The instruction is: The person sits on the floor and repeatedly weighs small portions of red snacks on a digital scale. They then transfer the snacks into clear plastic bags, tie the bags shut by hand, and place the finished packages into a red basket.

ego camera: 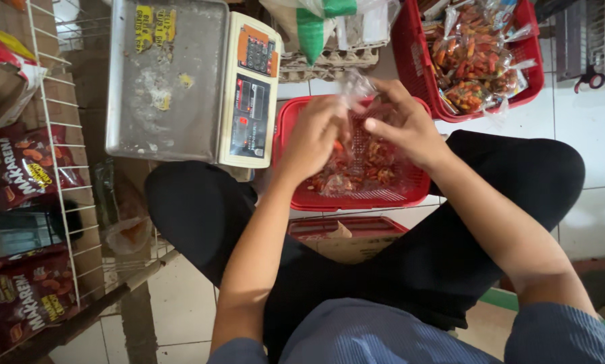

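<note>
Above the shallow red plastic mesh basket, both hands meet around a small clear plastic bag that has red and orange chilies inside. The left hand has its fingers curled closed on the left side of the bag, and the right hand pinches the upper part of the bag with bent fingers, so both hands grip the same bag. The bag is held just over the basket, and more chilies lie loose on the basket floor below it.

Left of the basket stands a grey metal digital scale with a cream panel of buttons and a dark display. Behind the basket, to the right, a second deeper red plastic basket holds several filled clear bags of chilies. On the far left, a white wire rack carries red snack packets. The person sits on a white tiled floor in black trousers, with a flattened brown cardboard piece between the knees.
</note>
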